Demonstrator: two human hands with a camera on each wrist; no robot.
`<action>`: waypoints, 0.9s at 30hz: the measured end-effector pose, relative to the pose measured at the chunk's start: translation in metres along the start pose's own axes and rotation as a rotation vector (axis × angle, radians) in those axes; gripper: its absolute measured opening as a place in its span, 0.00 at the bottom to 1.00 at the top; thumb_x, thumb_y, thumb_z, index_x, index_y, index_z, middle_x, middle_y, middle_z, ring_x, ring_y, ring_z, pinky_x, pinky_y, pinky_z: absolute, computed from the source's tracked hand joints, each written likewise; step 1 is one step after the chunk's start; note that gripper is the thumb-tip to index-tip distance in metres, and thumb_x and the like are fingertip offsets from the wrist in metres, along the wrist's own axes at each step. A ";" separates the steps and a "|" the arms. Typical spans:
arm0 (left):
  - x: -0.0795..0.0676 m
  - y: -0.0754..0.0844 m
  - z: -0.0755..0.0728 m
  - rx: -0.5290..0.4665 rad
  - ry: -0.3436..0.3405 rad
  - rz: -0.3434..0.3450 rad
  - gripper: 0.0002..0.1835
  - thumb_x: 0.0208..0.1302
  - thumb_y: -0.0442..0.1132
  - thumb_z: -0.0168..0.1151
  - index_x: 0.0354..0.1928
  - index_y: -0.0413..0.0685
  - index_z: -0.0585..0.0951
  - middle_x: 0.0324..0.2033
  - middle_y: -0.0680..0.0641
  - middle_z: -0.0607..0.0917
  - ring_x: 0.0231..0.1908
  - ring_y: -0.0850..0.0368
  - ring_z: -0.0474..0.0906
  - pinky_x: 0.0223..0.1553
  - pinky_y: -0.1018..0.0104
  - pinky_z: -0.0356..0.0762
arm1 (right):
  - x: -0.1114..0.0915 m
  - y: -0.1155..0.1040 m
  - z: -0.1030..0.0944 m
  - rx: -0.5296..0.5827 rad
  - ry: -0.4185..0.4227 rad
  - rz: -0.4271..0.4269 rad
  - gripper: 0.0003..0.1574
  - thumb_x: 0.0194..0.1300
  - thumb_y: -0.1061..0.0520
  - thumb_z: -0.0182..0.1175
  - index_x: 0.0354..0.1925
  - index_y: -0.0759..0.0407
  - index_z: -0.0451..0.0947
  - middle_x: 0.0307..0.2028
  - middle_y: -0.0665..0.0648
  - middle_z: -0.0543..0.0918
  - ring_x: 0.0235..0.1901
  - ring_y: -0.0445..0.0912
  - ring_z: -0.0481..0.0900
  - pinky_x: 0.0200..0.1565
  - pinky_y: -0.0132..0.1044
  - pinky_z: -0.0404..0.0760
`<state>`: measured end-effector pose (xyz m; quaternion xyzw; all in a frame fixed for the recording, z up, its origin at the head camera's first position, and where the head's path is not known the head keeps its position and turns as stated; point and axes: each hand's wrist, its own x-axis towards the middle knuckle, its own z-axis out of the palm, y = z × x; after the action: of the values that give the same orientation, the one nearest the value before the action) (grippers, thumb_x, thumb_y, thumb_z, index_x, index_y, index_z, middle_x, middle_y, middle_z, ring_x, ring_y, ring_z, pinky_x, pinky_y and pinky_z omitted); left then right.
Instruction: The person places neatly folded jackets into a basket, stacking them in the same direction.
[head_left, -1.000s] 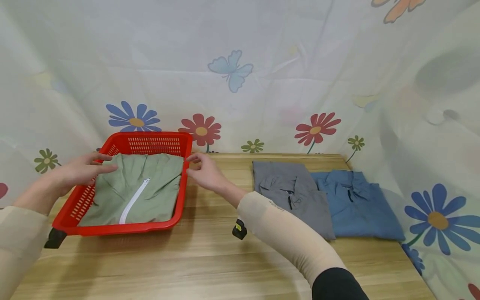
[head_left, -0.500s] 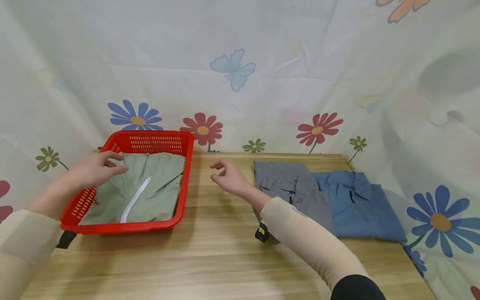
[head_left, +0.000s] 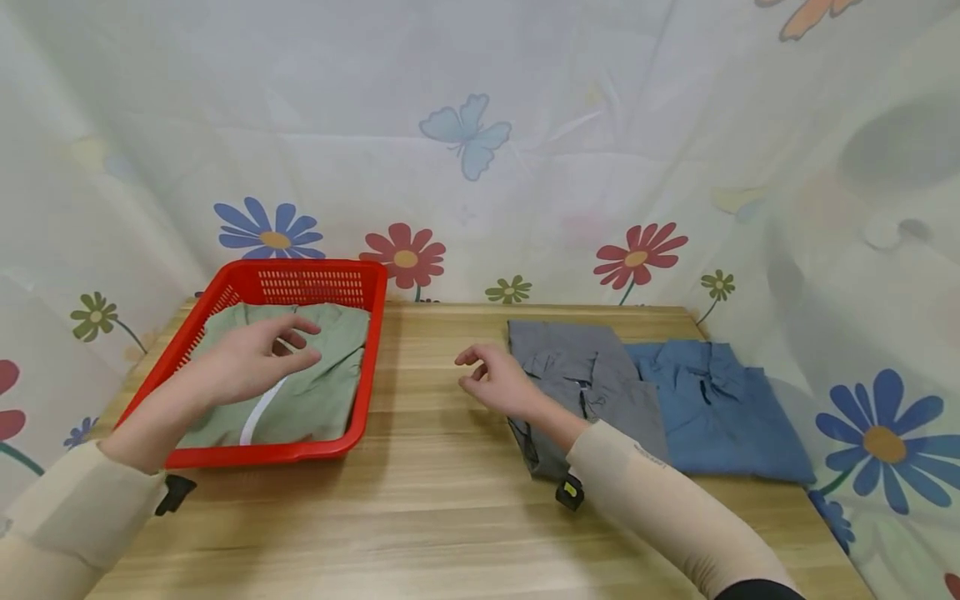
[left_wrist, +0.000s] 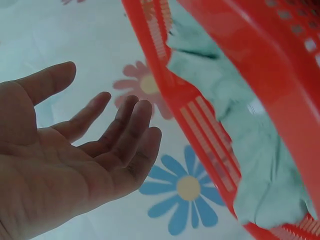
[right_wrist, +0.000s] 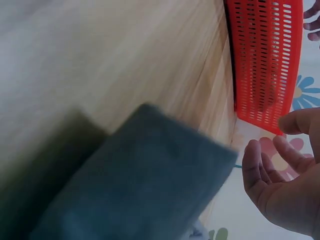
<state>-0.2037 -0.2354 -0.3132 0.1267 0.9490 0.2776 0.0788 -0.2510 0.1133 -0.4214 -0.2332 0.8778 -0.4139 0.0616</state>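
Note:
My left hand [head_left: 251,358] hovers over a folded green garment with a white zipper [head_left: 341,350], its fingers loosely bent and holding nothing. That garment lies inside a red plastic basket [head_left: 372,350] at the left of the table. In the left wrist view, the palm and relaxed fingers of the left hand [left_wrist: 95,145] show apart from the basket wall. My right hand [head_left: 501,383] is in the air just left of a folded grey garment [head_left: 615,400], fingers loosely curled around nothing. Beside the grey one, partly under it, lies a folded blue garment [head_left: 738,417].
The wooden table [head_left: 442,517] ends on the right at a slanted edge. A white curtain printed with flowers and butterflies [head_left: 555,208] hangs behind it and along both sides. A small black wrist device [head_left: 570,492] sits under the right forearm.
My right hand has left the basket's right rim and moved right toward the grey garment. My left hand has moved right from the basket's left side, over the green garment.

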 end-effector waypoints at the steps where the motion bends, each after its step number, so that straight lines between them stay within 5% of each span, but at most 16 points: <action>1: -0.001 0.003 0.003 -0.006 0.002 0.008 0.29 0.71 0.50 0.65 0.67 0.42 0.73 0.55 0.35 0.81 0.52 0.39 0.78 0.43 0.50 0.85 | -0.003 0.001 -0.002 -0.005 -0.003 -0.002 0.17 0.73 0.61 0.60 0.58 0.61 0.78 0.56 0.64 0.78 0.43 0.49 0.80 0.43 0.41 0.81; 11: -0.010 0.028 0.024 -0.074 0.055 0.110 0.25 0.72 0.48 0.65 0.65 0.47 0.76 0.56 0.44 0.82 0.52 0.46 0.78 0.48 0.49 0.83 | -0.032 0.013 -0.025 -0.096 0.028 -0.016 0.16 0.72 0.63 0.61 0.56 0.62 0.78 0.52 0.65 0.81 0.43 0.49 0.82 0.46 0.44 0.81; 16: -0.014 0.040 0.040 -0.116 0.098 0.204 0.20 0.71 0.42 0.66 0.62 0.47 0.79 0.52 0.48 0.84 0.49 0.51 0.79 0.52 0.48 0.79 | -0.048 0.021 -0.037 -0.162 0.045 0.004 0.16 0.72 0.62 0.61 0.56 0.63 0.78 0.50 0.63 0.82 0.42 0.48 0.83 0.45 0.46 0.82; 21: -0.015 0.053 0.064 -0.165 0.152 0.321 0.15 0.69 0.36 0.68 0.56 0.49 0.82 0.45 0.54 0.85 0.44 0.58 0.80 0.47 0.55 0.82 | -0.066 0.034 -0.051 -0.224 0.101 0.052 0.17 0.72 0.60 0.62 0.57 0.64 0.78 0.49 0.61 0.82 0.45 0.52 0.82 0.46 0.50 0.81; 27: -0.018 0.064 0.092 -0.262 0.068 0.336 0.13 0.69 0.37 0.68 0.54 0.53 0.82 0.44 0.58 0.84 0.43 0.61 0.80 0.45 0.63 0.83 | -0.083 0.043 -0.074 -0.235 0.121 0.156 0.24 0.74 0.57 0.62 0.62 0.67 0.75 0.56 0.68 0.79 0.57 0.63 0.77 0.56 0.59 0.76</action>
<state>-0.1538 -0.1419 -0.3541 0.2625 0.8725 0.4119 0.0150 -0.2156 0.2263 -0.4131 -0.1445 0.9377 -0.3158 0.0128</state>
